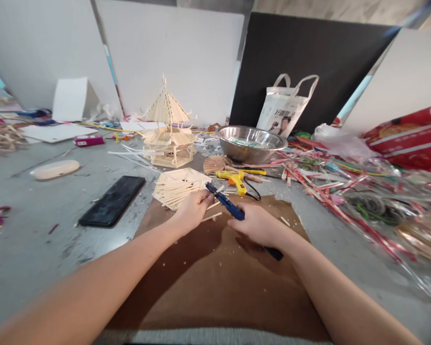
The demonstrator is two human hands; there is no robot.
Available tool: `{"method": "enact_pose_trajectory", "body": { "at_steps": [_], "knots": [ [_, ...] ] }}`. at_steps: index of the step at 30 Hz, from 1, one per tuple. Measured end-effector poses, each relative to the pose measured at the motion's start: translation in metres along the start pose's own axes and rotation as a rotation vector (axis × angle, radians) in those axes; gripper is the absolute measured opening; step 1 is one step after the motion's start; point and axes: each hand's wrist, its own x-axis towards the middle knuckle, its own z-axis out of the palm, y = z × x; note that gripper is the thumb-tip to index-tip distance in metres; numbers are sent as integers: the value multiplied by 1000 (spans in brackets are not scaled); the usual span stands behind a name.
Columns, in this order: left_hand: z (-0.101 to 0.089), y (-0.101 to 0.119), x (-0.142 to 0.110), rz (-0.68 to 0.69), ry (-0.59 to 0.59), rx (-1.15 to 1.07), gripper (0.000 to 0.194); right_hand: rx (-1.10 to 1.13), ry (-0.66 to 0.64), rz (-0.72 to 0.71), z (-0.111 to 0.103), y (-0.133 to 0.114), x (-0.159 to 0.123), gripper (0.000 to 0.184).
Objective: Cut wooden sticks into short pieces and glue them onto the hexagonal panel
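My right hand (256, 223) is wrapped round a long dark blue hand cutter (227, 201), its jaw end pointing up and left and its handle end showing below my palm. At that jaw, my left hand (192, 210) is closed in a pinch on a thin pale wooden stick (220, 189); the fingers hide part of it. Just behind my left hand lies a flat many-sided panel of wooden sticks (177, 184). A few loose stick pieces (211, 217) lie on the brown sheet (215, 287) under my hands.
Behind stand a stick-built pavilion model (168, 129), a metal bowl (249, 148) and a white bag (282, 110). A yellow glue gun (235, 180) lies beyond the cutter. A black phone (113, 201) is at left; plastic-wrapped strips (330, 191) clutter the right.
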Motion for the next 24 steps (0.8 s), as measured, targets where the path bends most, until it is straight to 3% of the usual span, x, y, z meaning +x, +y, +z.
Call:
{"method": "enact_pose_trajectory", "body": {
  "at_steps": [5,13,24],
  "knots": [
    [-1,0,-4,-76,-116,-293,26,-41,55,-54,0,5,-4,16],
    [-9,8,-8,-334,-352,-753,24,-90,104,-142,0,12,-5,20],
    [-18,-2,-8,-438,-668,-1007,18,-143,115,-235,0,13,-7,24]
  ]
}}
